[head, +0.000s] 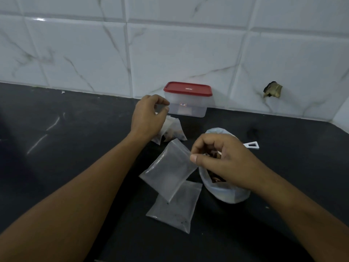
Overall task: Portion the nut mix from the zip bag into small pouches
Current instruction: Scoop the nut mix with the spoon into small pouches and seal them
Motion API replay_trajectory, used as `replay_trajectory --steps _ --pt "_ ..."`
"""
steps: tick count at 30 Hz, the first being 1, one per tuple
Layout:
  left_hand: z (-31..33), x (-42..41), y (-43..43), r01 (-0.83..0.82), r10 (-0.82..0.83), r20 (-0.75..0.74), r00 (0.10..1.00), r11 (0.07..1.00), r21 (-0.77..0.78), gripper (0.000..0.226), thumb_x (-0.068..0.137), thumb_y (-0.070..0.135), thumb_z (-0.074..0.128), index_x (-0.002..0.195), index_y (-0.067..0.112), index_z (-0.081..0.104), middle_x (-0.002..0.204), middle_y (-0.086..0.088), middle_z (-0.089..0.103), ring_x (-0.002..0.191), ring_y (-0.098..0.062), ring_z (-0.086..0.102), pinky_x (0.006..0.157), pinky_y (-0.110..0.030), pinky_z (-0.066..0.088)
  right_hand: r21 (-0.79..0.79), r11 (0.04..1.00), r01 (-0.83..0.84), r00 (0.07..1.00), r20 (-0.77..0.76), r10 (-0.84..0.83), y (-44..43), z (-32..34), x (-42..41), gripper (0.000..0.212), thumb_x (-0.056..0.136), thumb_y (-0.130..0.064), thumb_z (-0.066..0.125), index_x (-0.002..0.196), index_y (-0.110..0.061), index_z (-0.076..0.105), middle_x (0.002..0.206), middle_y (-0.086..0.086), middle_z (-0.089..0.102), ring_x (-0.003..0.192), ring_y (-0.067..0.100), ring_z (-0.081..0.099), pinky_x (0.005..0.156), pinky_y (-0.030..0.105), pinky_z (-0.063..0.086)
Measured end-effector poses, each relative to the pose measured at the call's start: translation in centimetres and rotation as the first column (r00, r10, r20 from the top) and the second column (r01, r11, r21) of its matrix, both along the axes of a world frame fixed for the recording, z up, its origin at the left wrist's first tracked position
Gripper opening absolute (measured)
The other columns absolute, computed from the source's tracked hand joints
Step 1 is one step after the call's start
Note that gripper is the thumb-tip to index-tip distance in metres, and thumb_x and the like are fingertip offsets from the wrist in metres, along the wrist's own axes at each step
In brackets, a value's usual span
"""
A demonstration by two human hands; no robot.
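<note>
Saw, nearest of all, one flat pouch point(172, 207) lying on the dark counter point(75, 129) with almost nothing in it, so not filled yet. Saw a held pouch point(170, 167) just past it, resting partly on top of the flat one and looking empty too. Found the right grip point(217, 159) pinching the top corner of that pouch between thumb and a finger, with the other fingers curled in. Spotted the zip bag point(224, 191) right under that grip, open on the counter, with brown nut mix point(215, 178) inside, so plenty left to share out. Noticed a small white clip point(252, 145) just behind the bag. Farther back, found the left grip point(149, 116) curled above some filled pouches point(173, 132), thumb and finger close together. Could not tell about anything thin and clear pinched there. Made out nuts inside those far pouches, at least two of them, lying in a little pile. Saw a tub point(187, 106) with a red lid on, right against the tiled wall point(170, 44). Judged the job partly done: a few pouches filled, two waiting, more nuts to go.
</note>
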State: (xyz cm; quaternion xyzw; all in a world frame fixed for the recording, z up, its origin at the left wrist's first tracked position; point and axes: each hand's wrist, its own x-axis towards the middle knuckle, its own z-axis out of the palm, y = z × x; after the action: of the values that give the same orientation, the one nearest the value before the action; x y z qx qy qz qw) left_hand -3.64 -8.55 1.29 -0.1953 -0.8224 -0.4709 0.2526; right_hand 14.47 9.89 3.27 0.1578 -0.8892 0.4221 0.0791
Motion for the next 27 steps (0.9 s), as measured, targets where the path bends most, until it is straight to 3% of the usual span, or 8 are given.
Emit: replay_trajectory --steps 2,5,10,12,16,19,23,27 --pt "0.2 0.2 0.2 0.065 -0.070 0.042 0.997 0.990 0.123 0.006 0.097 0.023 0.066 0.100 0.026 0.070 0.105 0.007 0.069 0.095 -0.006 0.063 0.082 -0.023 0.052 -0.046 0.995 0.087 0.995 -0.053 -0.090 0.4 0.4 -0.1 0.010 0.092 -0.012 0.074 0.086 -0.019 0.074 0.083 -0.005 0.075 0.078 0.010 0.072 0.075 0.027 0.060" --pt "0.4 0.8 0.7 0.166 -0.196 0.074 0.978 0.942 0.290 0.011 0.099 0.026 0.065 0.101 0.017 0.072 0.094 0.003 0.072 0.088 -0.011 0.067 0.076 -0.026 0.055 -0.176 0.945 0.275 0.959 -0.020 -0.283 1.4 0.5 -0.7 0.009 0.092 -0.011 0.071 0.085 -0.017 0.073 0.077 0.001 0.075 0.075 0.016 0.074 0.075 0.032 0.064" --pt "1.5 3.7 2.0 0.411 -0.453 0.070 0.889 0.855 0.316 0.033 0.103 0.029 0.061 0.087 0.001 0.064 0.071 -0.009 0.063 0.061 -0.017 0.057 0.058 -0.032 0.051 -0.377 0.810 0.450 0.890 0.121 -0.439 3.1 0.0 -1.5 0.011 0.094 -0.012 0.070 0.084 -0.008 0.068 0.067 0.006 0.071 0.070 0.028 0.075 0.069 0.040 0.063" --pt "1.6 5.4 3.1 0.514 -0.566 0.139 0.813 0.808 0.287 0.035 0.102 0.032 0.060 0.084 0.002 0.065 0.070 -0.009 0.064 0.059 -0.020 0.057 0.059 -0.038 0.054 -0.434 0.779 0.452 0.887 0.129 -0.443 3.2 -0.1 -1.6 0.013 0.093 -0.011 0.071 0.083 -0.006 0.066 0.070 0.011 0.072 0.076 0.036 0.076 0.068 0.041 0.063" --pt "1.2 7.7 5.1 0.643 -0.692 0.244 0.680 0.722 0.256 0.036 0.097 0.037 0.061 0.088 0.002 0.066 0.078 -0.011 0.069 0.066 -0.023 0.064 0.058 -0.029 0.052 -0.426 0.842 0.331 0.937 0.042 -0.347 2.9 -0.2 -1.5 0.015 0.092 -0.014 0.077 0.089 -0.004 0.068 0.081 0.011 0.077 0.079 0.029 0.077 0.072 0.038 0.064" --pt "1.1 7.7 5.2 0.640 -0.705 0.250 0.663 0.708 0.299 0.029 0.095 0.033 0.065 0.084 0.006 0.066 0.076 -0.011 0.069 0.068 -0.022 0.065 0.059 -0.027 0.052 -0.420 0.872 0.253 0.959 -0.006 -0.282 2.6 -0.4 -1.4 0.013 0.090 -0.009 0.079 0.091 -0.002 0.069 0.083 0.009 0.078 0.079 0.021 0.078 0.073 0.028 0.061" --pt "0.7 7.2 5.0 0.624 -0.703 0.274 0.656 0.710 0.326 0.019 0.098 0.018 0.065 0.093 0.000 0.067 0.076 -0.010 0.070 0.070 -0.023 0.066 0.062 -0.034 0.053 -0.418 0.879 0.228 0.964 -0.027 -0.263 2.9 -0.7 -1.6 0.009 0.089 -0.004 0.080 0.093 -0.005 0.071 0.087 0.009 0.078 0.083 0.020 0.078 0.075 0.027 0.059" --pt "0.7 7.1 5.1 0.627 -0.715 0.267 0.646 0.697 0.348 0.020 0.099 0.017 0.066 0.095 -0.003 0.067 0.080 -0.013 0.069 0.071 -0.024 0.065 0.064 -0.035 0.052 -0.505 0.834 0.223 0.966 0.002 -0.258 3.0 -0.5 -1.8 0.020 0.089 -0.007 0.080 0.105 -0.008 0.068 0.093 0.008 0.079 0.086 0.022 0.078 0.072 0.028 0.060"
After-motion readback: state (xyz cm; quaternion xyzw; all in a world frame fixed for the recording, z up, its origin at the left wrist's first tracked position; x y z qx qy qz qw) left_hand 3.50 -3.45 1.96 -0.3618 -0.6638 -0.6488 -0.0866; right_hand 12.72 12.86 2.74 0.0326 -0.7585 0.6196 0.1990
